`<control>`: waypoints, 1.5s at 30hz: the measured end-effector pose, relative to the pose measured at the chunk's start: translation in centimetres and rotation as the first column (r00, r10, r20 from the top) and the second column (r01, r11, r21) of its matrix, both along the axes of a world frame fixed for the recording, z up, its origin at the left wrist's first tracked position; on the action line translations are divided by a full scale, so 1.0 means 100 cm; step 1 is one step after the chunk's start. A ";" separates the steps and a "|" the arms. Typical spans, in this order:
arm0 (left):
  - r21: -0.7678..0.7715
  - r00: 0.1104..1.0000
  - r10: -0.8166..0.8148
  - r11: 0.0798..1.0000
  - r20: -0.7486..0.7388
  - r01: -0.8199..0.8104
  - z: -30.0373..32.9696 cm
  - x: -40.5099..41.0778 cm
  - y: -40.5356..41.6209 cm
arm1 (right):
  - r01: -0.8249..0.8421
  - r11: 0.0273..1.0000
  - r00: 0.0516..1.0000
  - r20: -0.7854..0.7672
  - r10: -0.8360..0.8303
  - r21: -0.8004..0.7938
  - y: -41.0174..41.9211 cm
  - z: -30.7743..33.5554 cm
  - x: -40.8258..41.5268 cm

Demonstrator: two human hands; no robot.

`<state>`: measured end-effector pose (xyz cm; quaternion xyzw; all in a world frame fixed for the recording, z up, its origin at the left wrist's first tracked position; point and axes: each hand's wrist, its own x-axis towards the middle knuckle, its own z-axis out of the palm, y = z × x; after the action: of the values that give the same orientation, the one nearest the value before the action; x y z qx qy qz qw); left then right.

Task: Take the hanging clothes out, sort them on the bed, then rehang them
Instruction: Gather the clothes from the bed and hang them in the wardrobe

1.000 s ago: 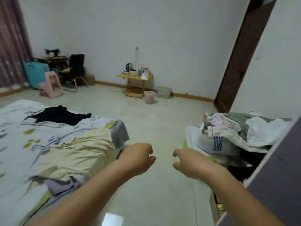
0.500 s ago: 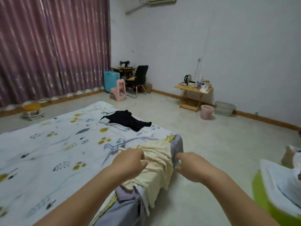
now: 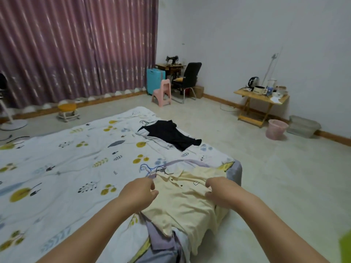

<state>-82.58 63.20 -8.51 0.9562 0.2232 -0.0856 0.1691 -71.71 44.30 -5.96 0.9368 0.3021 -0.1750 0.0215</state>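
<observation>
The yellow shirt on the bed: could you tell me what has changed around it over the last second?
The view swung left from the clothes heap to the bed. Both hands, left hand and right hand, came down onto the yellow shirt at its shoulders. The black garment lies unmoved.

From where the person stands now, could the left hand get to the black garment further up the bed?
Probably not without leaning or stepping. The left hand is at the collar of the yellow shirt near the bed's corner, while the black garment lies well beyond it on the bedspread. Nothing blocks the path; only distance.
</observation>
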 end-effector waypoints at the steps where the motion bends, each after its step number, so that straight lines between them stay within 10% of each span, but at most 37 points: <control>1: -0.005 1.000 0.015 1.000 -0.013 -0.015 -0.004 0.012 0.004 | -0.010 1.000 1.000 0.001 0.010 -0.007 0.003 -0.002 0.015; 30: -0.171 0.907 0.400 0.892 -0.130 -0.418 -0.210 0.244 0.148 | -0.240 0.959 0.960 -0.187 0.210 -0.152 0.193 -0.210 0.308; 45: 0.042 0.853 0.484 0.873 -0.197 -0.485 -0.361 0.319 0.173 | -0.429 0.881 0.902 -0.153 0.404 -0.200 0.267 -0.390 0.397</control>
<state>-50.70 80.52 -44.63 0.8547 0.4722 -0.1376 0.1661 -31.96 71.04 -44.94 0.8304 0.4749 -0.2496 0.1501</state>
